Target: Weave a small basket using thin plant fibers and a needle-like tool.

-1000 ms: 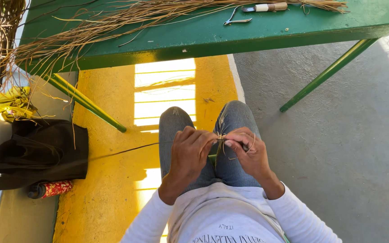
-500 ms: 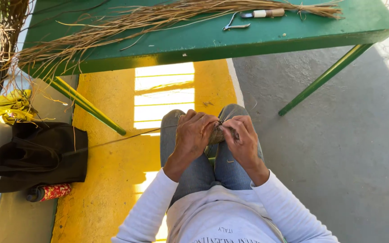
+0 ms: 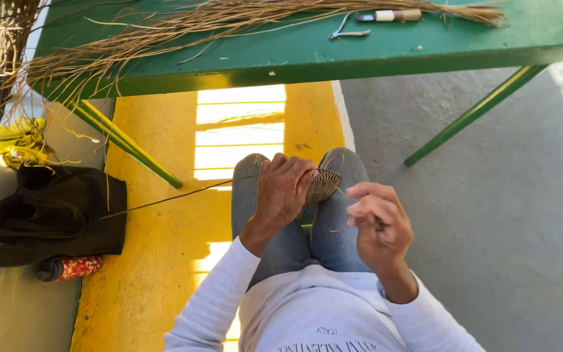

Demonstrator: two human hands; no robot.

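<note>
A green table (image 3: 425,45) spans the top of the view, its slanted legs coming down on a grey floor (image 3: 509,228) and a yellow painted strip (image 3: 151,261). Along the table's far edge lies a long bundle of dry straw-coloured fibres (image 3: 184,29), its loose ends spilling over the left edge. Near the far right end of the table, touching the fibres, sit a wooden-handled tool (image 3: 392,15) and, just beside it, a small metal tool (image 3: 350,29) (too small to tell its kind).

On the floor off the table's left end lies a black bag (image 3: 53,215), with a crumpled yellow cloth (image 3: 8,140) past it and a small red patterned thing (image 3: 76,267) at its near edge.

The person sits below the table's near edge, jeans-clad knees (image 3: 346,228) together. Over the knees, the left hand (image 3: 283,189) is closed around a small round woven piece (image 3: 322,186), fingers curled over its left side. A long thin strand (image 3: 177,194) runs from that hand out leftward over the yellow strip. The right hand (image 3: 376,221) is held just right of the woven piece, apart from it, fingertips pressed together, pinching something small and dark (a needle or strand end; I cannot tell which).
</note>
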